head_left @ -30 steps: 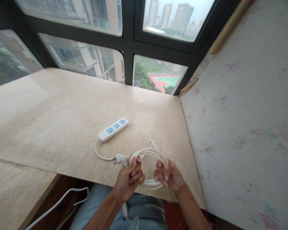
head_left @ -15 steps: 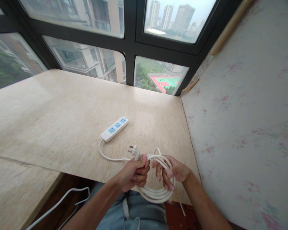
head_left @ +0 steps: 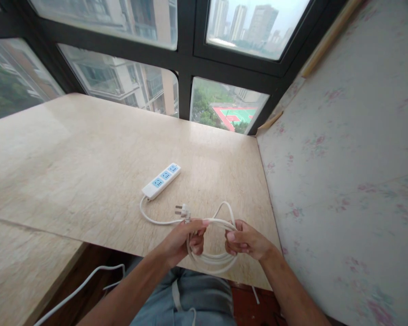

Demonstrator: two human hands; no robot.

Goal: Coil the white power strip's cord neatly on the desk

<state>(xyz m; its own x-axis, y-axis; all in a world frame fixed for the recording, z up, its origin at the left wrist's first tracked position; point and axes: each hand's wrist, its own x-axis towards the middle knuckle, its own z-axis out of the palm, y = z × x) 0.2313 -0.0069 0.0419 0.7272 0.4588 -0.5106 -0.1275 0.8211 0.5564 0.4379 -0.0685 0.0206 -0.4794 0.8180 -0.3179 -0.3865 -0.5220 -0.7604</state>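
Observation:
A white power cord (head_left: 215, 259) is gathered in a loose coil above the front edge of the counter. My left hand (head_left: 187, 240) is closed round the coil's left side, and the cord's plug (head_left: 182, 210) sticks up beyond the thumb with its prongs pointing left. On the right side of the coil, my right hand (head_left: 246, 240) pinches the strands between thumb and fingers. One loop rises above the rest near the right fingers. The cord runs left to a white power strip (head_left: 161, 181) with blue sockets, which lies on the counter.
The beige stone-patterned counter (head_left: 88, 167) extends to dark-framed windows (head_left: 185, 68). Flowered wallpaper covers the wall (head_left: 343, 181) on the right. At lower left, a white tube or rod (head_left: 85, 281) crosses a gap in the counter. My legs (head_left: 187, 299) are below its front edge.
My right hand has closed from loosely spread fingers into a pinch on the coil. My left hand and the plug have shifted slightly left, and the raised loop stands higher.

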